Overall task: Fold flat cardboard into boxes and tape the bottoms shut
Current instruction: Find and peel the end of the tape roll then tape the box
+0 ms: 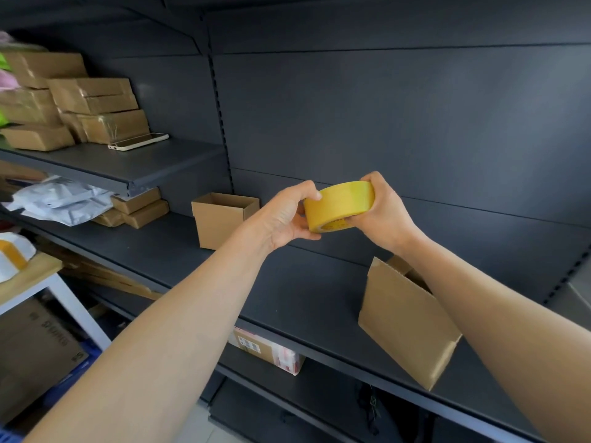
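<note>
A yellow roll of tape [338, 204] is held up in front of the dark shelving, above the middle shelf [287, 292]. My left hand [284, 219] grips its left side, thumb on top near the outer edge. My right hand [382, 212] grips its right side with fingers curled over the rim. Below my right forearm a folded cardboard box [403, 321] stands on the shelf near its front edge, open side facing the back and partly hidden by my arm. A second, open-topped cardboard box [220, 220] stands upright farther back on the same shelf.
The upper left shelf [121, 167] carries stacked taped parcels [92, 100] and a white phone [139, 141]. Under it lie white plastic bags [60, 199] and flat parcels [140, 207]. A labelled parcel [265, 350] sits on the lower shelf. A white table [64, 292] stands at left.
</note>
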A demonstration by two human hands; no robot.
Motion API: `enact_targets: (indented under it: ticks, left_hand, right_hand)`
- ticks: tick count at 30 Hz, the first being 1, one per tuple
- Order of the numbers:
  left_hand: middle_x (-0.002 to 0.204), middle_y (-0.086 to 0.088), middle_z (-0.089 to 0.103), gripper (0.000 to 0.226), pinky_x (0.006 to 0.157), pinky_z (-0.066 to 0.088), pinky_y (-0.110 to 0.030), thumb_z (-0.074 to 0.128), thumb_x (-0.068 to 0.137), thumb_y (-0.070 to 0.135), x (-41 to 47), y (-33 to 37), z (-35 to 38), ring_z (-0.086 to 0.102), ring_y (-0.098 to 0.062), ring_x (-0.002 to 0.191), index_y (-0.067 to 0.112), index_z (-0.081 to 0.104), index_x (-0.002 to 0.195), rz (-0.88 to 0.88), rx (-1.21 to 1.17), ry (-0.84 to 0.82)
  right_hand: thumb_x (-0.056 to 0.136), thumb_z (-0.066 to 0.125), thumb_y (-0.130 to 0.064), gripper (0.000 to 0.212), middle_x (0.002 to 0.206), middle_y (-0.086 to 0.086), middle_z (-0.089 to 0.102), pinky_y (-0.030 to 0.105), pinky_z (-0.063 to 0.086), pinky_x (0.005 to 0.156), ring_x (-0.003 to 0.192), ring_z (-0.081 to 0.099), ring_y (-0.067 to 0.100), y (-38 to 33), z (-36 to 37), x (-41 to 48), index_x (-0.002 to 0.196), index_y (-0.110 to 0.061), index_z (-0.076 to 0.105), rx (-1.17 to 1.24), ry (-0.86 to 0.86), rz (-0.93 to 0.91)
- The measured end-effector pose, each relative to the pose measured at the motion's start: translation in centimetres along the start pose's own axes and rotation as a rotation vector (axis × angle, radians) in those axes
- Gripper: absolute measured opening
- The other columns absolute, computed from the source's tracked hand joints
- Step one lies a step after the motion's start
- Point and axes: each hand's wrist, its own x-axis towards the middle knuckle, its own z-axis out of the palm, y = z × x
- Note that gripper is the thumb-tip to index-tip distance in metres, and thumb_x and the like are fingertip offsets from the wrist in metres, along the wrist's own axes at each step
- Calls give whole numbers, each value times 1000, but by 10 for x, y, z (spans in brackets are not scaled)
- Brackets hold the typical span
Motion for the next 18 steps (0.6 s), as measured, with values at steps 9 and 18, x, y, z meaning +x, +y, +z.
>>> enact_targets:
  ticks: [9, 18]
  left_hand:
    - [88, -10, 61, 6, 88, 50, -53, 55, 81, 19, -6, -17, -12, 64, -34, 83, 18, 58, 75, 3, 26, -48]
    - [104, -13, 60, 7, 81, 56, -48, 56, 88, 23, -2, -15, -15, 68, -34, 87, 18, 55, 94, -26, -1, -47]
  right_hand:
    - [78, 72, -14, 35, 84, -10, 52, 21, 39, 57, 75, 52, 6, 2, 8, -1, 99, -20, 45, -23, -1, 1]
    - [77, 71, -13, 33, 82, -12, 52, 18, 36, 55, 72, 51, 4, 4, 13, -1, 97, -20, 46, -13, -2, 39]
